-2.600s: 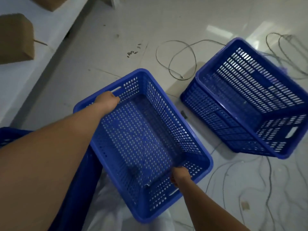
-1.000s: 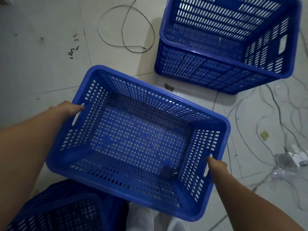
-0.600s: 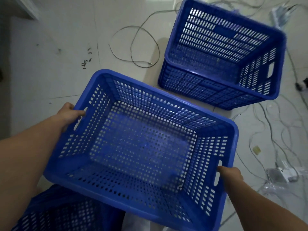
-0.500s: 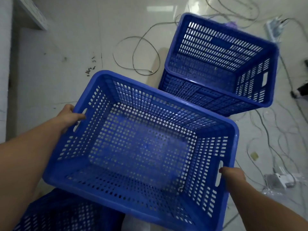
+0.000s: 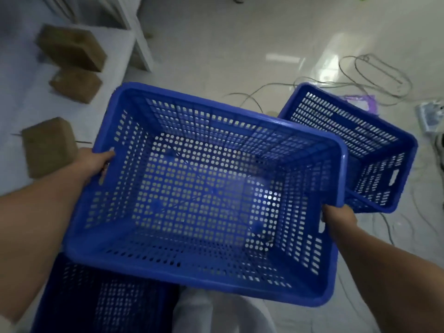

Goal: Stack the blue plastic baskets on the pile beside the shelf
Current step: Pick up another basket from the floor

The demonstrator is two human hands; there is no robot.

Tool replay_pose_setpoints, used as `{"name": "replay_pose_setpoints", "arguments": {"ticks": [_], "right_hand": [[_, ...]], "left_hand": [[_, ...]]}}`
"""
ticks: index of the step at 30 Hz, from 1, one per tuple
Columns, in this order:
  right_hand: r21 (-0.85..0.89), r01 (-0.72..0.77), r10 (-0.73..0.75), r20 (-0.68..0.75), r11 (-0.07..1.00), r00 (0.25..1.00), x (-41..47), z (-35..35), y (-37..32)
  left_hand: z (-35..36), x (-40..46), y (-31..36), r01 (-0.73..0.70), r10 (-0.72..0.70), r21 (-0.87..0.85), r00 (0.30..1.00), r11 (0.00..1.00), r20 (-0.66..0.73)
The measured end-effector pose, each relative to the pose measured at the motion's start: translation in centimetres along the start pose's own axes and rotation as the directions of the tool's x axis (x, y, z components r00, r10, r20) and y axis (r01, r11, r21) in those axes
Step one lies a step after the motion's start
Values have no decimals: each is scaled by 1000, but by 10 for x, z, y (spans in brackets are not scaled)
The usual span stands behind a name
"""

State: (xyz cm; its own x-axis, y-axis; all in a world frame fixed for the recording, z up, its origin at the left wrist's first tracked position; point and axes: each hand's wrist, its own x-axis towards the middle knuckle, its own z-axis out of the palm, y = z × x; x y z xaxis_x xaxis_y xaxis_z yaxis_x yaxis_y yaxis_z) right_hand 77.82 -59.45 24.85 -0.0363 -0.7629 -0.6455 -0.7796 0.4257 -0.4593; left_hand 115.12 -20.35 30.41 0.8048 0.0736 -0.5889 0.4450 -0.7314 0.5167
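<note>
I hold a blue perforated plastic basket [image 5: 206,198] in the air in front of me. My left hand [image 5: 96,162] grips the handle slot on its left end wall, and my right hand [image 5: 337,217] grips the slot on its right end wall. The basket's right rim overlaps the pile of blue baskets [image 5: 374,150] standing on the floor at the right. Another blue basket [image 5: 103,301] lies below at the bottom left, partly hidden under the held one.
A white shelf [image 5: 21,97] runs along the left with three brown cardboard boxes [image 5: 72,51] on it. Loose cables [image 5: 374,75] lie on the glossy floor behind the pile, and a white power strip [image 5: 430,114] at the far right. My light trousers [image 5: 216,316] show below.
The held basket has risen and moved right, so its rim now overlaps the floor pile. The view has swung up and left, bringing the shelf and boxes into sight.
</note>
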Motion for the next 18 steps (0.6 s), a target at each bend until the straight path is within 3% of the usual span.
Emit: {"name": "replay_pose_setpoints", "arguments": {"ticks": [7,11,18], "right_hand": [[-168,371,-357,110,913,928,-65,-19,-137],[-195,601,-555,246,775,795,-135,-7,-190],[-266,800,-643,484,538,594,-234,66,-209]], "left_hand": [[-98,-94,-40,62,-110,-229,974,971,-200],[-143,-149,-93,147,-239,-335,937,931,-254],[-188,-253,-217,230,-445,-526,832,819,-330]]}}
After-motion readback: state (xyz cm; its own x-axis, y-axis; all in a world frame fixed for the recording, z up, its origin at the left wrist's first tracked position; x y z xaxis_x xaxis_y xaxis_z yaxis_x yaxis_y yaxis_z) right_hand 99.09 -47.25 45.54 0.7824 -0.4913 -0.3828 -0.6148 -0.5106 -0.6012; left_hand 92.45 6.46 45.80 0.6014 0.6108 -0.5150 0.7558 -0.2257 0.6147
